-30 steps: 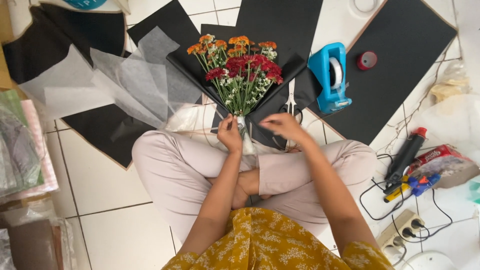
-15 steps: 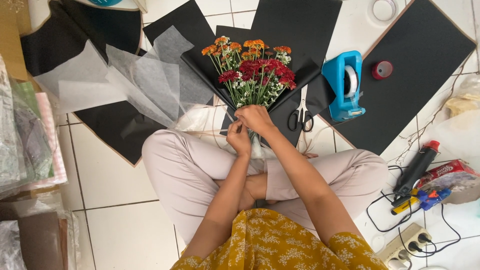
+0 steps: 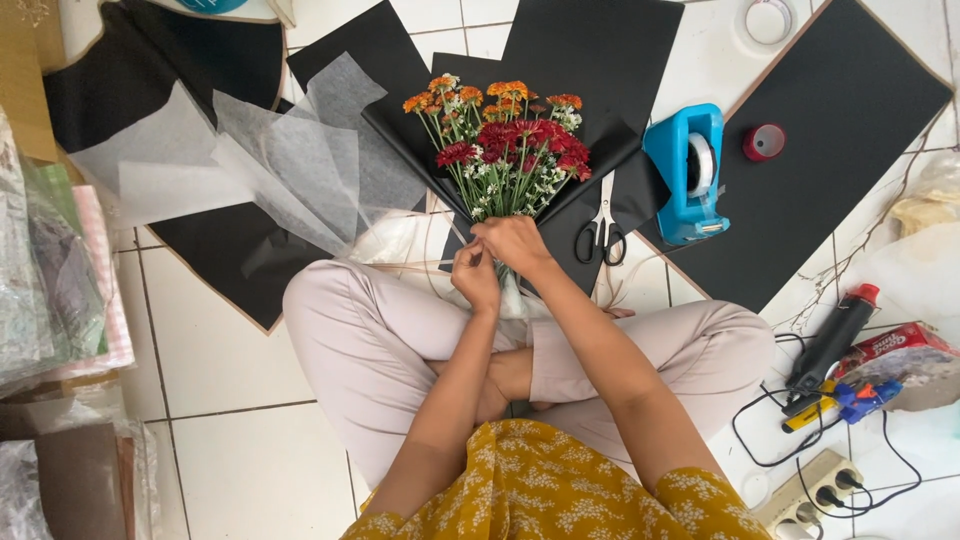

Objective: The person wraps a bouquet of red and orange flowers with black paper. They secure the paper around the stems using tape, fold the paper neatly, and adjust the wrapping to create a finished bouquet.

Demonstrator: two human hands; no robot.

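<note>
Both hands meet at the centre of the view, over the person's crossed legs in pale trousers. Left hand [image 3: 476,278] and right hand [image 3: 512,243] are closed together on the lower stems of a bouquet [image 3: 508,145], the right a little higher and nearer the blooms, the left just below and touching it. What exactly the fingertips pinch there is too small to tell.

That bouquet points toward 12 o'clock from the hands: dark red and orange flowers with small white ones on green stems, lying on a sheet of black wrapping paper [image 3: 400,120] spread on the white tiled floor [image 3: 230,360].

At 10 o'clock from the hands lie crumpled sheets of grey translucent tissue paper [image 3: 290,160], partly over more black paper. Just beside the bouquet, at 3 o'clock from the hands, lie scissors [image 3: 602,225] with black handles toward the person. Farther toward 2 o'clock stands a blue tape dispenser [image 3: 688,175], and beyond it a small red tape roll [image 3: 764,142] rests on a black sheet. At 4 o'clock, well apart from the hands, a black glue gun [image 3: 832,340] with a red tip lies near a white power strip [image 3: 820,488] and its black cords. Stacked sheets of wrapping material sit at the 9 o'clock edge.
</note>
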